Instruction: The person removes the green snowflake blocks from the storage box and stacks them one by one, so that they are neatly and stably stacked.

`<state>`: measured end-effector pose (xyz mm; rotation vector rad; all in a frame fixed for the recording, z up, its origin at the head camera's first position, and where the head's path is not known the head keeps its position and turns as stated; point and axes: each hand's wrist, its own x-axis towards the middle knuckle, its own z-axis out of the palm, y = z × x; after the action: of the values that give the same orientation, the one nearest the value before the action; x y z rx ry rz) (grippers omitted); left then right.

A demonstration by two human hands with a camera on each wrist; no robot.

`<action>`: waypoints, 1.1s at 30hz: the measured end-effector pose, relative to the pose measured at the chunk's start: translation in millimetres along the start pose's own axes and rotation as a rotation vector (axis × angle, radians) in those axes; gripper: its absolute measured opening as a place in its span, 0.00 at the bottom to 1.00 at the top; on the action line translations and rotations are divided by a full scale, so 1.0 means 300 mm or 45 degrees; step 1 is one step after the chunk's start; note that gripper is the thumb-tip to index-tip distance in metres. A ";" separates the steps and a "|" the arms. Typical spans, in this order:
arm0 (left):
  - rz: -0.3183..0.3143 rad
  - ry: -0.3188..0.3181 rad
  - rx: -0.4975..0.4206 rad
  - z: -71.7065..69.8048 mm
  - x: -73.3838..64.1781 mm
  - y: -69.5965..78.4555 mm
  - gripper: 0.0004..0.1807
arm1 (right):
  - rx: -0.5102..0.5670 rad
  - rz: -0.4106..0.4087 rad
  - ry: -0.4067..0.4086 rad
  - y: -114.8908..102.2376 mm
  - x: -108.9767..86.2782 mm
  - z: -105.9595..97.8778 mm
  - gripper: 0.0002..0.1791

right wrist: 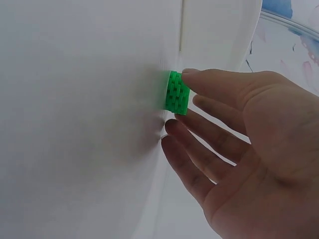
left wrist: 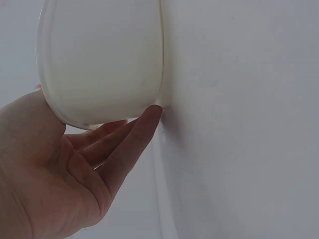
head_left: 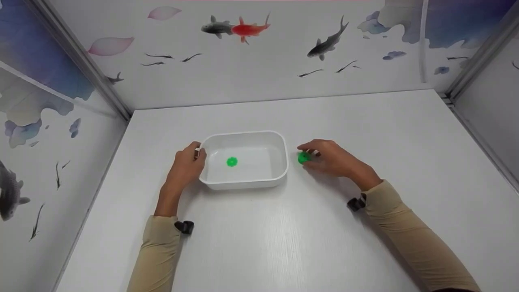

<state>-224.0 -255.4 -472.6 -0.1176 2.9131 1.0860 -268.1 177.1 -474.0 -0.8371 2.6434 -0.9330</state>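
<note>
A white rectangular basin point(head_left: 243, 184) with rounded corners stands on the table. Inside it lies a flat green flower-shaped piece point(head_left: 232, 162). My left hand point(head_left: 187, 163) grips the basin's left end, with the thumb at the rim and the fingers along the outer wall; the left wrist view shows fingertips point(left wrist: 152, 112) near its base. Just right of the basin, my right hand point(head_left: 330, 158) pinches a short green stack point(right wrist: 177, 93) of what look like notched plastic discs between thumb and fingers. The stack rests on or very near the table; its far side is hidden.
A white table point(head_left: 259, 235) lies under everything. Printed panels with fish and petals point(head_left: 259, 69) stand behind it and at the left, with a further panel point(head_left: 494, 105) at the right. Each sleeve cuff carries a small black camera point(head_left: 185, 227).
</note>
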 end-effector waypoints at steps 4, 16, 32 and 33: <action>-0.011 0.000 0.009 0.001 -0.001 0.002 0.27 | -0.013 -0.021 0.049 -0.010 0.002 0.003 0.28; 0.036 0.008 -0.014 -0.003 -0.005 0.000 0.28 | 0.015 -0.175 0.300 -0.064 0.033 0.037 0.22; 0.051 0.017 -0.026 -0.002 -0.005 -0.005 0.27 | 0.040 -0.374 0.381 -0.179 0.100 0.097 0.17; 0.054 0.019 -0.029 -0.002 -0.006 -0.005 0.26 | 0.038 -0.379 0.377 -0.187 0.105 0.103 0.17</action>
<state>-222.1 -256.7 -473.0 -0.0648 2.9298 1.1289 -257.4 107.4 -462.9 -1.1929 2.7867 -1.2537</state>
